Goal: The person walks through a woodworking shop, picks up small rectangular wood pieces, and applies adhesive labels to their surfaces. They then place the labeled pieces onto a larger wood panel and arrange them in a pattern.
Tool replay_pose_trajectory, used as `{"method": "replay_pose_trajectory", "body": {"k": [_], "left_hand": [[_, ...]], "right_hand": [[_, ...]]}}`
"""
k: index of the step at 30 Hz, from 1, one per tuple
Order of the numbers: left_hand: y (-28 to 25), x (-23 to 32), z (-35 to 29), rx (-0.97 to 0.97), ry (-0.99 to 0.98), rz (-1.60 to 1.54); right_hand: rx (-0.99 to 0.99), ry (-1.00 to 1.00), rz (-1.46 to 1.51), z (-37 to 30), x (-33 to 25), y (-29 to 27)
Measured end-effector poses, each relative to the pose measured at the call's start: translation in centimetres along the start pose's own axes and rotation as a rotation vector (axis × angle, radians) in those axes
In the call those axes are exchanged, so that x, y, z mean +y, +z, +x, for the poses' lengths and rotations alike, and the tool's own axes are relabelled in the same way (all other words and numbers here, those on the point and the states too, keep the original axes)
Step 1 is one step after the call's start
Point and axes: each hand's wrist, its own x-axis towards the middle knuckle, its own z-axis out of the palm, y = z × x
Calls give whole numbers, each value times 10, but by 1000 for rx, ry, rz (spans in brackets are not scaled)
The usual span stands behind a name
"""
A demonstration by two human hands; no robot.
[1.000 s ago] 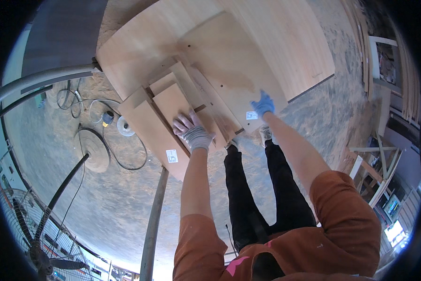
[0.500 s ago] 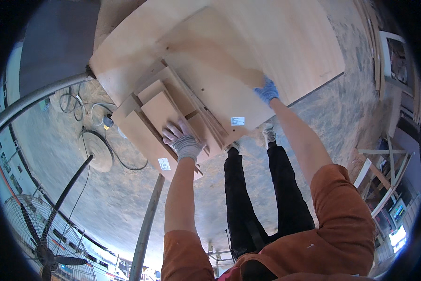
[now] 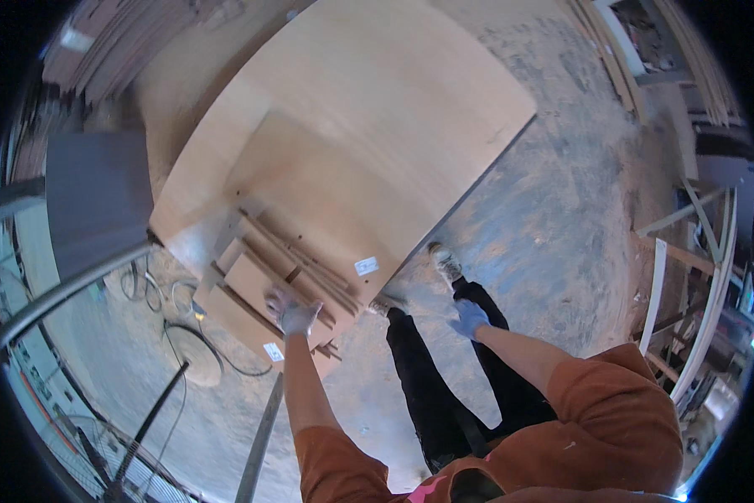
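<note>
My left hand (image 3: 295,317), in a pale glove, lies on the top board (image 3: 258,283) of a small stack of cut wooden pieces, fingers spread over it and slightly blurred. Beneath and beside that board are several narrow strips (image 3: 305,267) and a labelled lower board (image 3: 241,323). The stack rests on the near left corner of a large wooden panel (image 3: 385,109). On the panel's near part is a label (image 3: 366,266). My right hand (image 3: 471,319), in a blue glove, hangs in front of my right leg, away from the panel. Its fingers are apart and nothing shows in them.
A metal tube (image 3: 83,285) runs from the panel's left corner, and another (image 3: 259,436) stands below the stack. Cables (image 3: 146,285) and a round base (image 3: 194,356) lie on the dusty floor at left. A wooden frame (image 3: 708,277) stands at right; a grey panel (image 3: 100,197) is far left.
My right hand has come off the large panel and drawn back toward my leg. My left hand stays on the stacked boards. The whole view has turned and shifted.
</note>
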Motion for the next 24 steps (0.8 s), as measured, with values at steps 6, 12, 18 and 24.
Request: {"method": "replay_pose_trajectory", "body": {"k": [6, 12, 18, 24], "left_hand": [[91, 84, -181, -60, 396, -282], [74, 206, -349, -682, 740, 122], [2, 217, -286, -537, 1343, -213], [-121, 207, -173, -553, 822, 888]], "right_hand": [[138, 219, 300, -76, 150, -31], [210, 416, 549, -157, 230, -59], [217, 362, 629, -248, 231, -21], [270, 321, 593, -297, 241, 92]]}}
